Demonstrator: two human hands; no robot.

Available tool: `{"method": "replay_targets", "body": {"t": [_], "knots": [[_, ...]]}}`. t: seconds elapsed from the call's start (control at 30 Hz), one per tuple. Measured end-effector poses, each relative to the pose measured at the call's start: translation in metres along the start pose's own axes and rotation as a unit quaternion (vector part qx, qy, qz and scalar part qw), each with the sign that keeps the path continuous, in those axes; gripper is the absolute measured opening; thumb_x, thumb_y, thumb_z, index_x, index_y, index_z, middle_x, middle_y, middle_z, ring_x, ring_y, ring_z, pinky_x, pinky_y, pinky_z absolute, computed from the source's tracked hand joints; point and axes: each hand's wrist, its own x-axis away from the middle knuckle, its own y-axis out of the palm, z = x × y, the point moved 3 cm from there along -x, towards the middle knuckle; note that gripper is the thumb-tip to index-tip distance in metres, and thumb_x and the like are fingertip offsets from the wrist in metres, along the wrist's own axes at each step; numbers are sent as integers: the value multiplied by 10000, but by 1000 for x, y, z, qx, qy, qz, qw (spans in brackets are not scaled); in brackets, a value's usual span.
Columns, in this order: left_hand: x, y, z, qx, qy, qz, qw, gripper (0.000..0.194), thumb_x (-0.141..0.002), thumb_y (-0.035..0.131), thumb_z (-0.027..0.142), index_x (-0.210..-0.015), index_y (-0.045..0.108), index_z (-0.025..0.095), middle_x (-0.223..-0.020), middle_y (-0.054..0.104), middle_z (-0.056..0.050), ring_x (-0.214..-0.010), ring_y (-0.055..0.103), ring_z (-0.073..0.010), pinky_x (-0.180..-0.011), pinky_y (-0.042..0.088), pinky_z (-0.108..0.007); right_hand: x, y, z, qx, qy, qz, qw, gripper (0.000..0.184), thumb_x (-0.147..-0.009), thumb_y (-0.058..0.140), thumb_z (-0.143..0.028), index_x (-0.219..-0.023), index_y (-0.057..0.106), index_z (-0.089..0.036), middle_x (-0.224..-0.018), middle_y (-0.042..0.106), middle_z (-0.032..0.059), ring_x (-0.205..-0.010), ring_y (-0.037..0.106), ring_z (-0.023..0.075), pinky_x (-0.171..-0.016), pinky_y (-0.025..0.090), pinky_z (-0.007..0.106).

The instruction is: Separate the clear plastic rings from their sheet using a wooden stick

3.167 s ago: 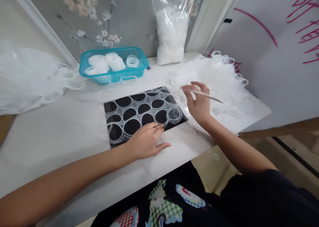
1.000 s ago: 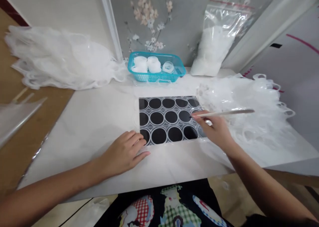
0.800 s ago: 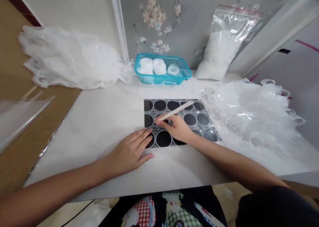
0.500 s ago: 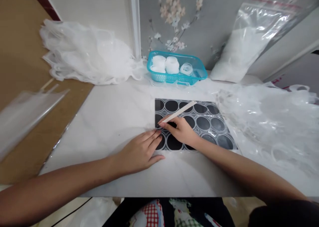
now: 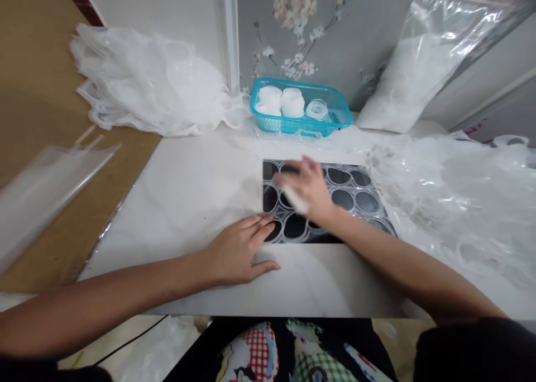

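Observation:
A black sheet with rows of clear plastic rings on it lies on the white table. My left hand rests flat at its near left corner, fingers stretched out and fingertips on the sheet's edge. Over the sheet's middle is my right hand, smeared by motion. A pale flat stick shows under that hand, held within it and pointing back toward me. The exact hold of the fingers is blurred.
Behind the sheet stands a blue basket with stacks of white rings. Heaps of clear plastic scrap lie at the back left and on the right. A filled zip bag leans at the back right.
My right hand has lifted from the left part of the sheet and moved right and up, turning the stick from pointing away to pointing toward me. My left hand stays in place.

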Motion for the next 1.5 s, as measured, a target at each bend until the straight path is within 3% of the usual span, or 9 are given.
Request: {"method": "replay_targets", "body": {"t": [0.13,0.27,0.43,0.73,0.9,1.0,1.17,1.33,1.5], "knots": [[-3,-7,-3,4,14,18,1000,606,-926,446,589,-1227,571,77,-1291,599,-148,-1239,533,-240,-1050,439,-375,-7,-35,37,-60,173,174,968,268,-955,415,-178,-917,678,-220,-988,700,50,-991,626,214,-912,475,433],[-13,-14,1,-31,69,108,991,471,-965,444,487,-1122,627,83,-1177,668,-131,-1108,620,-225,-989,488,-360,37,-34,15,-167,176,53,969,161,-918,546,-269,-866,691,-226,-931,722,34,-982,630,206,-907,482,393],[-27,-6,13,-116,118,79,983,567,-986,364,502,-1169,609,24,-1256,613,-181,-1184,576,-273,-1008,467,-380,71,-14,-7,-228,222,-12,948,170,-901,581,-344,-893,716,-241,-954,727,37,-1016,632,226,-931,477,395],[-37,9,14,-113,113,64,985,616,-996,306,514,-1169,612,7,-1235,617,-210,-1170,580,-291,-1024,426,-407,71,-12,-6,-175,173,-36,968,173,-926,545,-299,-934,707,-238,-969,736,25,-1129,579,255,-981,455,452],[-32,10,12,-74,106,33,991,656,-976,318,550,-1236,574,5,-1292,575,-219,-1237,526,-303,-1082,369,-428,72,-11,-30,22,42,-57,997,187,-912,535,-186,-992,678,-276,-1108,714,1,-1317,420,309,-1120,186,629],[-29,11,10,-52,90,3,995,665,-954,358,580,-1267,556,28,-1347,536,-200,-1284,485,-287,-1111,339,-409,49,-18,-8,83,42,-34,995,227,-872,543,-120,-971,671,-281,-1013,732,6,-1246,485,299,-1128,127,648],[-34,0,5,-14,83,4,996,636,-933,401,611,-1213,600,75,-1286,602,-149,-1216,551,-254,-1064,401,-389,30,-65,63,35,233,188,953,216,-909,451,-162,-881,661,-204,-944,712,65,-988,622,250,-966,439,531],[-58,-6,9,-23,134,65,989,529,-973,393,516,-1115,641,70,-1171,664,-147,-1079,621,-260,-953,479,-395,75,-59,40,-102,212,60,970,164,-907,541,-257,-833,685,-230,-897,727,43,-969,652,233,-881,522,431],[-78,14,25,-84,171,14,982,641,-977,332,557,-1221,581,19,-1293,579,-208,-1224,536,-300,-1032,411,-414,94,-40,16,-196,213,25,957,148,-897,578,-283,-841,710,-246,-919,744,58,-995,666,244,-954,509,427]]}}
